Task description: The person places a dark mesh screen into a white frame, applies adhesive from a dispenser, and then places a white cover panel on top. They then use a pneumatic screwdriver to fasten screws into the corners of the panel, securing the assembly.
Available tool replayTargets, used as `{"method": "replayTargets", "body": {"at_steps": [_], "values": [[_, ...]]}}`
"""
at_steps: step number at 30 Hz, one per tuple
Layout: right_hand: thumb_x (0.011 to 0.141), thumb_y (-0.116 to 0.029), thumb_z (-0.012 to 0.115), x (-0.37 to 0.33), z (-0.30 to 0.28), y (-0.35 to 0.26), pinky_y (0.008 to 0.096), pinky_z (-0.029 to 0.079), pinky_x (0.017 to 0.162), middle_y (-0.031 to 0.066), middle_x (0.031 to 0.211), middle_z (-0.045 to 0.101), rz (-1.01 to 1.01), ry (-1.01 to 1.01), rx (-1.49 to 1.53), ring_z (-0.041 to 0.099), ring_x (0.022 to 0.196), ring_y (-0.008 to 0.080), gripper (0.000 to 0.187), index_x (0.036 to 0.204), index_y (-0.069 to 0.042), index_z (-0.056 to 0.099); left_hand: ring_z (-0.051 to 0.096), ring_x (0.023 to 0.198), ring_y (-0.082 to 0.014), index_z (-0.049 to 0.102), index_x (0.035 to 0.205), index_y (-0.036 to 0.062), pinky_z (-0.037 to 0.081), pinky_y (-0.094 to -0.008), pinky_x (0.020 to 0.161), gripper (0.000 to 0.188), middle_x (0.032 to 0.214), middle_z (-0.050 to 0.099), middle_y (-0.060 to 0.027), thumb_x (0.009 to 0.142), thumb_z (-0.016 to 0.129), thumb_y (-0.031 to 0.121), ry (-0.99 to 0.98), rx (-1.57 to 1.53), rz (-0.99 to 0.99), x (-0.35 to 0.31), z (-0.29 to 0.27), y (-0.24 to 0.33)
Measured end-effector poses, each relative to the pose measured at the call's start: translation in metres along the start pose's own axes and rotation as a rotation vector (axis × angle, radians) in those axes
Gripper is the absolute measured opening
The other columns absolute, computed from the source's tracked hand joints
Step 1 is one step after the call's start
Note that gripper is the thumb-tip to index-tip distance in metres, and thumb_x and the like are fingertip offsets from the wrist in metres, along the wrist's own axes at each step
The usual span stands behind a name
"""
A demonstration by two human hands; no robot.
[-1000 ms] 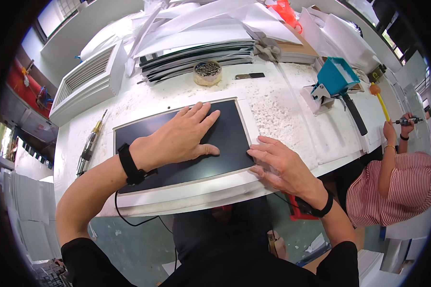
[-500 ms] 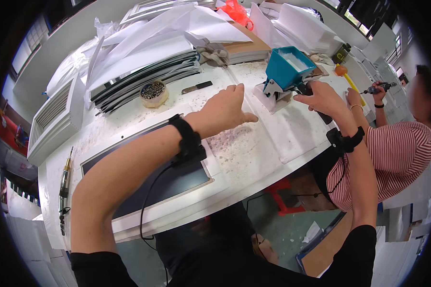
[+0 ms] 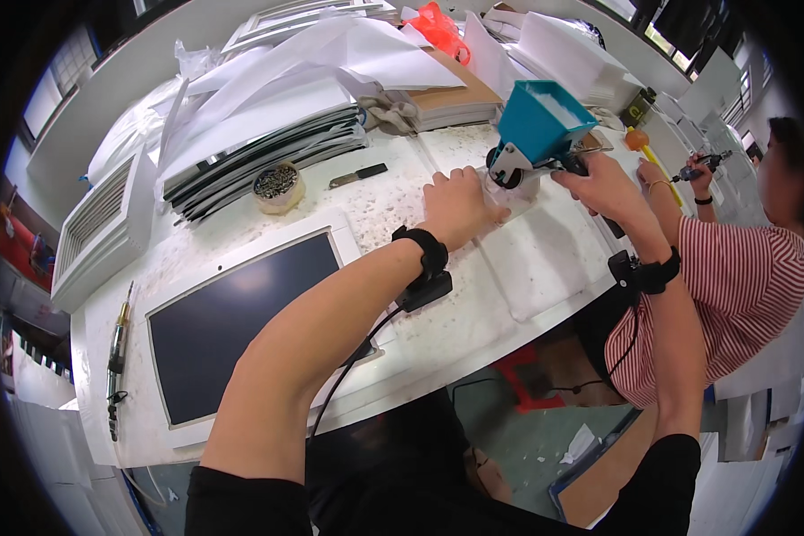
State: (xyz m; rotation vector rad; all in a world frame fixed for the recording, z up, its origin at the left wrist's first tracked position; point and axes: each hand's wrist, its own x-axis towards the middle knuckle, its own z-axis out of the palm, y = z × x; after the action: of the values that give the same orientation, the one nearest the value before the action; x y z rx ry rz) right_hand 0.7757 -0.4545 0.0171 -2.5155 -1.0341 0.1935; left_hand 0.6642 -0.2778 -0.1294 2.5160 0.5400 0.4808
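One teal hopper tool [image 3: 545,121] stands toward the right of the bench [image 3: 473,313], its black handle [image 3: 614,227] held in the right hand [image 3: 609,189]. The left hand [image 3: 458,210] sits close to its metal bracket [image 3: 510,159], fingers half curled; I cannot tell whether it grips anything. A white frame [image 3: 353,255] around a dark panel [image 3: 237,322] lies left of both hands.

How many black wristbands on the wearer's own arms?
2: left wristband, just behind the left hand; right wristband, just behind the right hand. Both wrists show; none seems hidden.
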Motion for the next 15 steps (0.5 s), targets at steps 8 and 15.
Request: {"method": "replayTargets", "body": {"at_steps": [8,15], "values": [[0.092,-0.031,0.073,-0.012,-0.035,-0.025,0.0243,0.031,0.038,-0.0023,0.062,0.051,-0.117,-0.013,0.392,0.043,0.043,0.0048,0.032,0.091,0.000,0.063,0.063,0.112,-0.0428,0.056,0.125,-0.0069,0.051,-0.0525,0.093,0.073,0.120,0.064,-0.0250,0.089,0.072,0.054,-0.140,-0.023,0.157,-0.057,-0.068,0.016],[0.087,-0.023,0.085,-0.028,0.015,-0.121,0.0328,0.053,0.078,0.0081,0.098,0.072,-0.443,-0.104,0.070,0.067,0.086,0.0170,0.040,0.115,-0.001,0.069,0.064,0.115,-0.0331,0.064,0.127,0.0043,0.050,-0.0435,0.097,0.042,0.129,0.066,-0.0152,0.094,0.074,0.028,-0.286,-0.010,0.200,-0.292,-0.254,-0.019]]}}
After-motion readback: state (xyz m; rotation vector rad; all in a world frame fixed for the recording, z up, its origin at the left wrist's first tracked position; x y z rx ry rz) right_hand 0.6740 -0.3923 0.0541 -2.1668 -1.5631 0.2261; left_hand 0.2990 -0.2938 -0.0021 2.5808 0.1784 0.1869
